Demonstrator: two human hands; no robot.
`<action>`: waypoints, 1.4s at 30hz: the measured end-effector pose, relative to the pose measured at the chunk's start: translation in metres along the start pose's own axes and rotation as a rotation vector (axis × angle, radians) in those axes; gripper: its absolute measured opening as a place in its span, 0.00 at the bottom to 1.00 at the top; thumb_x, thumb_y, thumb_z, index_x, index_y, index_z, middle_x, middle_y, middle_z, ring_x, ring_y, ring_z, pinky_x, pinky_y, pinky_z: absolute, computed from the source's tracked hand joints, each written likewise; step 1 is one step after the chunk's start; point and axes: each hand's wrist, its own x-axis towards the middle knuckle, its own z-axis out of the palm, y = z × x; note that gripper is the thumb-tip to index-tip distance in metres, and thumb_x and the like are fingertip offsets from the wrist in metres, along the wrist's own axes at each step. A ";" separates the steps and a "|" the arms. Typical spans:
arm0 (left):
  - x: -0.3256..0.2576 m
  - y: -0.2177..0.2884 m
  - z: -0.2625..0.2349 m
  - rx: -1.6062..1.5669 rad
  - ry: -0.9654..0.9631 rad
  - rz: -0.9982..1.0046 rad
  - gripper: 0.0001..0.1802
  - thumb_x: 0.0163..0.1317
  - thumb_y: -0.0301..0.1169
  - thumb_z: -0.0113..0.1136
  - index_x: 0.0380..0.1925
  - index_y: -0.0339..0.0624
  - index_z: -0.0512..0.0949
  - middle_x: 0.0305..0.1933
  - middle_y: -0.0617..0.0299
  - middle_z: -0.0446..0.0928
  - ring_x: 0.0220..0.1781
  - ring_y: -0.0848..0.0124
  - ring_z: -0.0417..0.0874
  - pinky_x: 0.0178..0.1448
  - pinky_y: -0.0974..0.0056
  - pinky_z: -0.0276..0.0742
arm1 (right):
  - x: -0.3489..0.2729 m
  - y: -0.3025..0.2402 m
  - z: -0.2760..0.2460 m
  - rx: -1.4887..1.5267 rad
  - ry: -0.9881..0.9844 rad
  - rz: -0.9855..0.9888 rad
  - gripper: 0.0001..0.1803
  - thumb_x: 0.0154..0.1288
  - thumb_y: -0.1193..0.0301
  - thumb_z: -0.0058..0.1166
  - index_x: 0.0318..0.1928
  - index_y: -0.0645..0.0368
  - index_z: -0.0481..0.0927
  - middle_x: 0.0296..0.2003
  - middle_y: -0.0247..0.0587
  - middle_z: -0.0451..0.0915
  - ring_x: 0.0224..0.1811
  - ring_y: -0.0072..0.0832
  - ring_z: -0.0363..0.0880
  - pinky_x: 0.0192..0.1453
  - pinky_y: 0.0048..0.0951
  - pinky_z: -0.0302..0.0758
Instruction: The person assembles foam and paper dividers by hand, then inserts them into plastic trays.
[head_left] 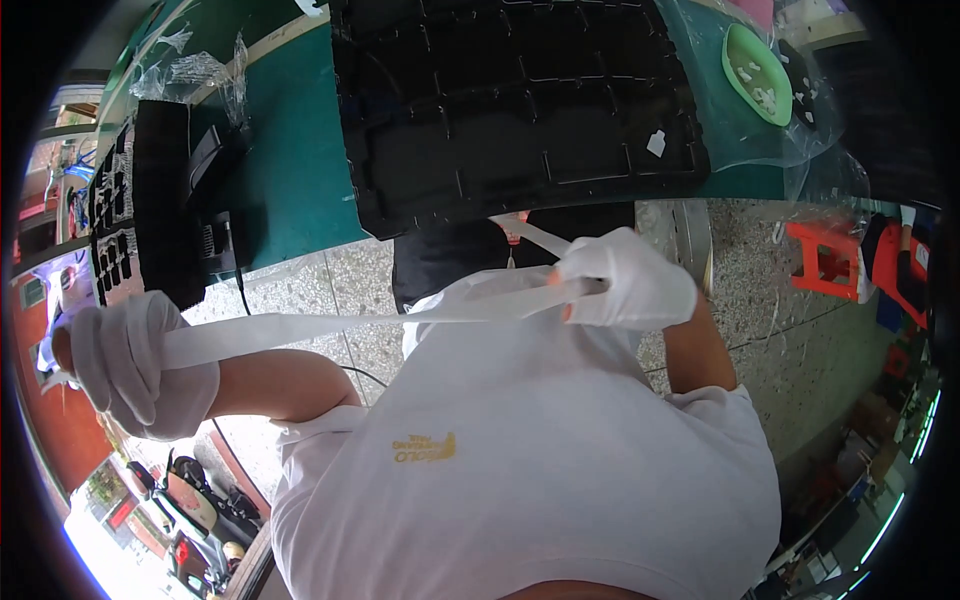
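A long white strip (pixel 300 328) is stretched across the front of my white shirt, between my two hands. My left hand (pixel 140 370), in a white glove, is closed around its left end, far out at the left. In a white glove with bare fingertips showing, my right hand (pixel 628 282) pinches the strip near the middle of my body. A further length of it runs from the right hand up toward the table edge. Whether a roll sits inside the left hand is hidden.
A large black compartment tray (pixel 500 110) lies on the green table (pixel 290 130), with a small white piece (pixel 656 143) on it. At right sits a green bowl (pixel 742 45) with white bits, on clear plastic. A black device (pixel 215 240) stands left; a red stool (pixel 825 262) is right.
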 end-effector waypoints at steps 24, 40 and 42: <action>-0.105 -0.162 0.081 0.923 -0.616 -0.281 0.13 0.46 0.27 0.69 0.34 0.51 0.85 0.39 0.66 0.65 0.37 0.65 0.68 0.39 0.61 0.63 | -0.407 0.203 -0.125 -0.857 0.750 1.439 0.21 0.72 0.56 0.43 0.43 0.51 0.89 0.36 0.49 0.86 0.43 0.48 0.84 0.47 0.42 0.78; -0.199 -0.524 0.181 0.872 -1.239 -0.745 0.14 0.64 0.38 0.58 0.43 0.43 0.85 0.36 0.46 0.84 0.41 0.49 0.86 0.47 0.52 0.79 | -0.333 0.247 0.003 0.515 1.876 0.739 0.12 0.67 0.70 0.55 0.41 0.63 0.87 0.29 0.40 0.86 0.27 0.23 0.84 0.29 0.24 0.80; -0.204 -0.532 0.185 0.914 -1.429 -0.829 0.21 0.65 0.38 0.57 0.56 0.45 0.80 0.46 0.42 0.83 0.48 0.46 0.85 0.52 0.53 0.79 | -0.332 0.258 0.005 0.510 1.870 0.771 0.12 0.67 0.70 0.54 0.41 0.63 0.87 0.29 0.41 0.86 0.27 0.23 0.84 0.30 0.25 0.80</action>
